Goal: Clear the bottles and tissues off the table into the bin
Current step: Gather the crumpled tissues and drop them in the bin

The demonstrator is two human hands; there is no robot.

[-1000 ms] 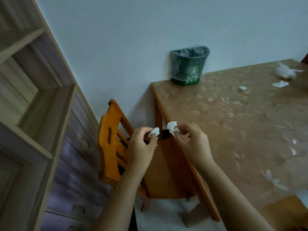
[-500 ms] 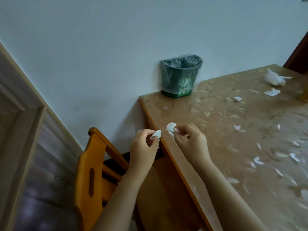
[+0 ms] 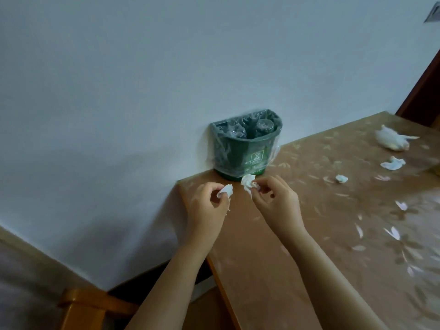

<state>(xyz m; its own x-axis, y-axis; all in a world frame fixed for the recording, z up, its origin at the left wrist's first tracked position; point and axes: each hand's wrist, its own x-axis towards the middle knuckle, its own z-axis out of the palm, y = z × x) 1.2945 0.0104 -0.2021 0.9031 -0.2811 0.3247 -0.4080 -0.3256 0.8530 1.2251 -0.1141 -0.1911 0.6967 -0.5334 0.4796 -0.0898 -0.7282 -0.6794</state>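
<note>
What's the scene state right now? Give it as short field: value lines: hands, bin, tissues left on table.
left hand: pinching a small tissue piece
right hand: pinching a crumpled tissue wad
bin: green, clear liner, upright on the table's far corner against the wall, dark items inside
hands vs bin: just in front of it, below rim level
table: brown floral cover
loose tissues: large wad, flat piece, small ball, all to the right of the bin
bottles on table: none visible

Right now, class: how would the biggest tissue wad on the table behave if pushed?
The biggest tissue wad looks crumpled and soft, so it would probably squash. Seemingly light, it might skid over the glossy table rather than roll.
</note>
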